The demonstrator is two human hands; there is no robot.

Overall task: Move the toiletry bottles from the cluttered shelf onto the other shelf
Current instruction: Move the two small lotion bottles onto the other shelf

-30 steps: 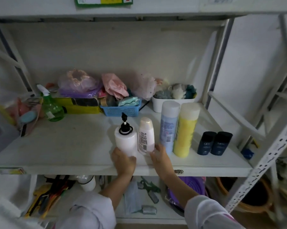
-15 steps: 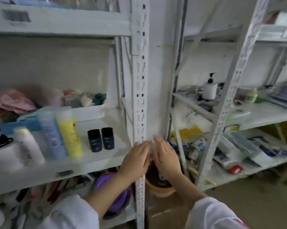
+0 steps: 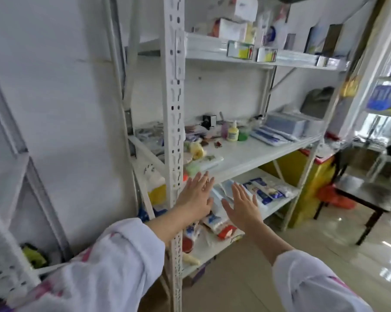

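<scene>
Both my hands are held out flat and empty in front of a white metal shelf unit. My left hand [image 3: 197,195] is beside the perforated upright post [image 3: 174,122], just below the front edge of the middle shelf [image 3: 253,157]. My right hand [image 3: 242,204] is a little lower and to the right, fingers spread. At the back of the middle shelf stand a small pale yellow bottle [image 3: 232,132], a purple bottle [image 3: 224,129] and a green one [image 3: 242,134]. The shelf where the tall bottles were set down is out of view.
Blue packets [image 3: 277,131] lie on the right of the middle shelf, and small clutter lies at its left end. Bagged goods [image 3: 262,188] fill the shelf below. Boxes [image 3: 232,30] sit on the top shelf. A yellow bin [image 3: 311,188] and a dark table [image 3: 365,194] stand to the right.
My view has swung right, from the shelf with the tall bottles to the neighbouring unit. Both hands left those bottles and now reach out open and empty.
</scene>
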